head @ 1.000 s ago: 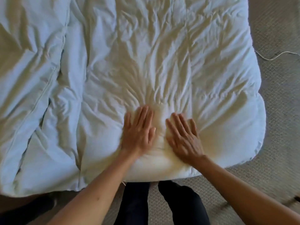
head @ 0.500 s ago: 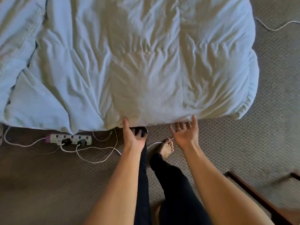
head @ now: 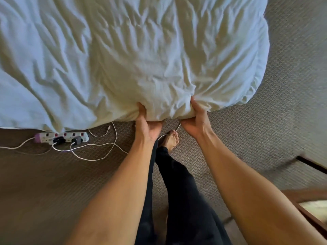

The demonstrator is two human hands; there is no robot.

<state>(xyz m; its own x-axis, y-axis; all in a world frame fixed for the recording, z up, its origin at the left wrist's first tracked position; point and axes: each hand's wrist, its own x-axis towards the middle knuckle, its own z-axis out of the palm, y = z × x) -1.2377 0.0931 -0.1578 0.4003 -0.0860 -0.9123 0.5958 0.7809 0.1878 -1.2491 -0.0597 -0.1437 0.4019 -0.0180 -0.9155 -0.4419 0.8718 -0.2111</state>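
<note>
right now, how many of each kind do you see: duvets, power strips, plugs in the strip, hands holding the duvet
duvet: 1
power strip: 1
plugs in the strip: 2
hands holding the duvet's edge, left hand and right hand: 2
total: 6

White duvet (head: 134, 55); brown patterned carpet (head: 247, 131)

No text, label, brand or number can be read on the duvet (head: 134, 55), power strip (head: 62, 137) or carpet (head: 265, 131).
</note>
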